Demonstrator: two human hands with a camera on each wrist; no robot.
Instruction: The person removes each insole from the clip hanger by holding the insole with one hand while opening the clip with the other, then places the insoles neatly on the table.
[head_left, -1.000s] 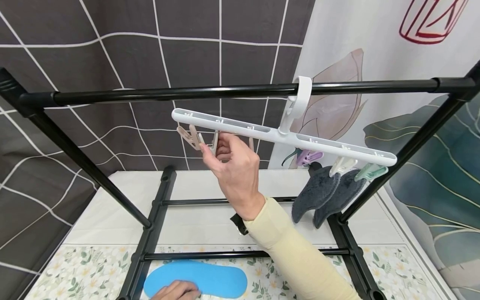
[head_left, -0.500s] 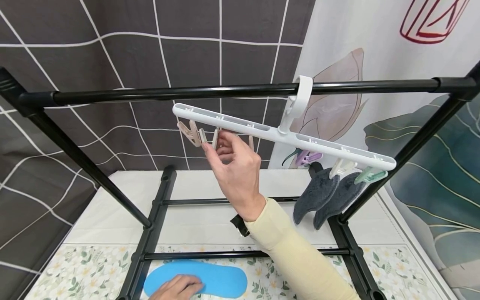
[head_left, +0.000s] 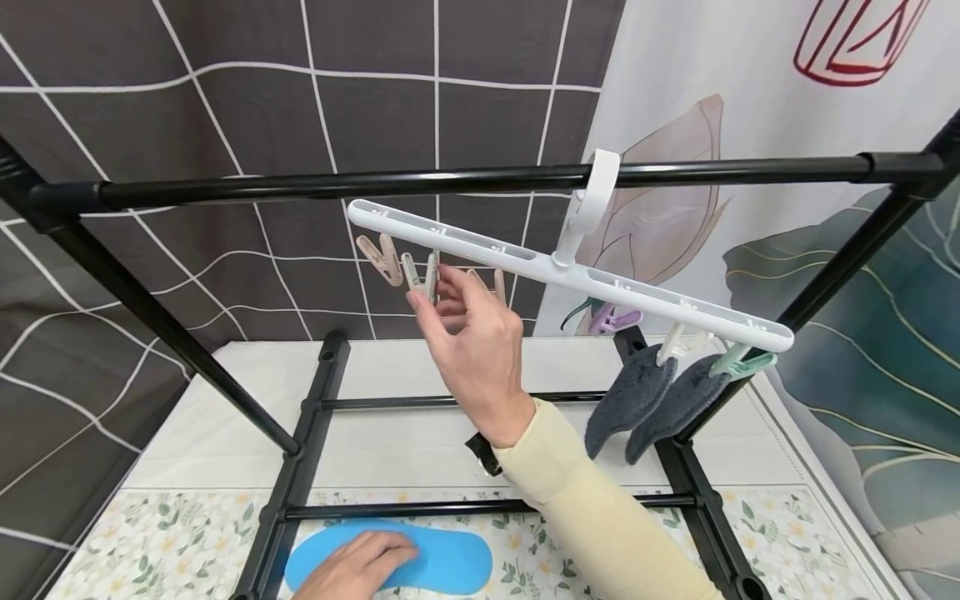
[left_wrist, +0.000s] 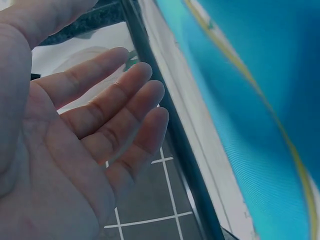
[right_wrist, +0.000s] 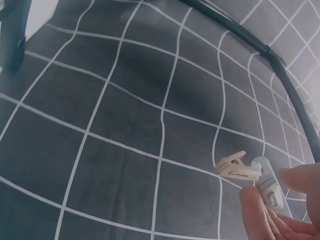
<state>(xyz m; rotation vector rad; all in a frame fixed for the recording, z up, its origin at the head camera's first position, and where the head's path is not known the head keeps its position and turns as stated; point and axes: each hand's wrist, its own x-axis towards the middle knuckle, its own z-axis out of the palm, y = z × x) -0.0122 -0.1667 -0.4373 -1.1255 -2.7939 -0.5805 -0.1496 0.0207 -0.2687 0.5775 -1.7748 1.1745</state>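
Note:
A white bar hanger (head_left: 465, 248) hangs tilted by its hook, with clips along its underside. My right hand (head_left: 480, 346) pinches a pale clothespin (head_left: 429, 277) under the hanger's left half; a beige clothespin (head_left: 384, 260) dangles just left of it. In the right wrist view the thumb and fingers (right_wrist: 257, 212) close around the pale piece. My left hand (head_left: 358, 565) lies over a blue insole (head_left: 457, 560), fingers loosely bent. The left wrist view shows its palm (left_wrist: 55, 165) with nothing in it. Two dark grey fuzzy pieces (head_left: 630, 400) hang from clips at the hanger's right end.
A black rod (head_left: 337, 185) of a standing frame carries the hanger. Lower crossbars (head_left: 412, 509) run between its feet on the white and floral tabletop (head_left: 187, 533). A dark gridded curtain (head_left: 247, 150) stands behind. A purple clothespin (head_left: 613, 318) hangs mid-hanger.
The hanger's left end has risen and its right end dropped slightly. My right hand has shifted a little right with the clothespin. My left hand has slid farther up and right over the insole.

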